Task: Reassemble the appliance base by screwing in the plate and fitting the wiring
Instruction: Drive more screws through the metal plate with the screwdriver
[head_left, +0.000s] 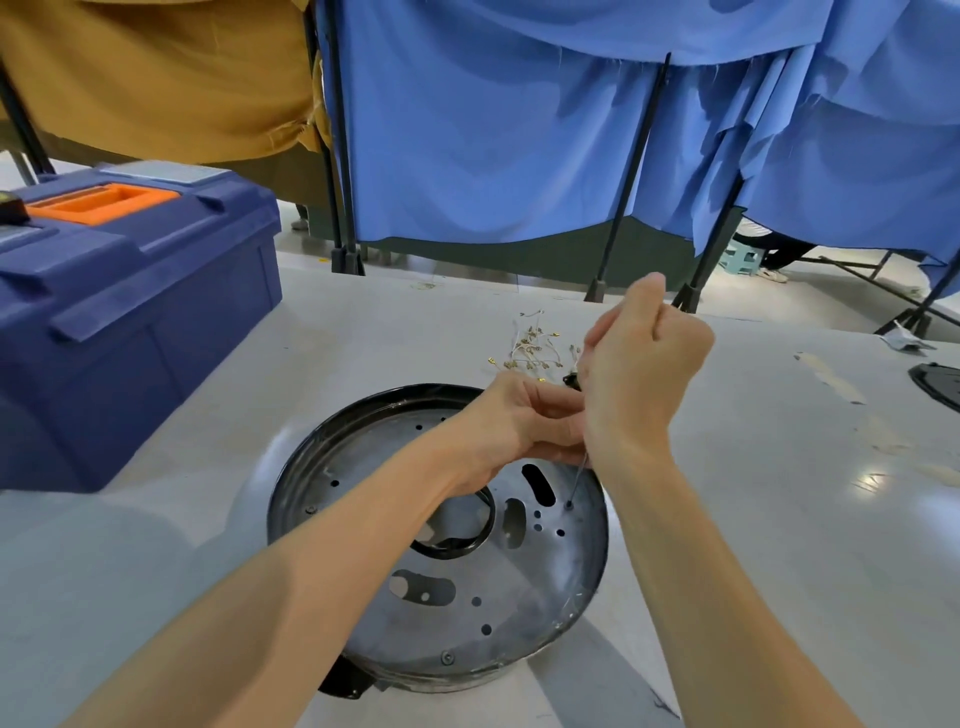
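Steel plate (467, 597), screw job going on near its 3 o'clock edge

Right hand (644, 364) is fisted round a thin driver (577, 480) and left hand (519, 421) pinches the shaft just beside it. The tip points roughly 6 o'clock into a hole (570, 504) in the plate, which sits in the black base (291, 483). Wiring (530, 348) lies loose past 12, toolbox (130, 291) off at 10. Nothing looks in the way.

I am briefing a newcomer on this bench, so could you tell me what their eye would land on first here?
The round metal base plate lies mid-table; above its far side the right hand grips a thin shaft whose tip meets a hole in it, the left hand curled alongside. A blue toolbox with an orange handle stands at the left, and a wire bundle with brass terminals lies behind the hands.
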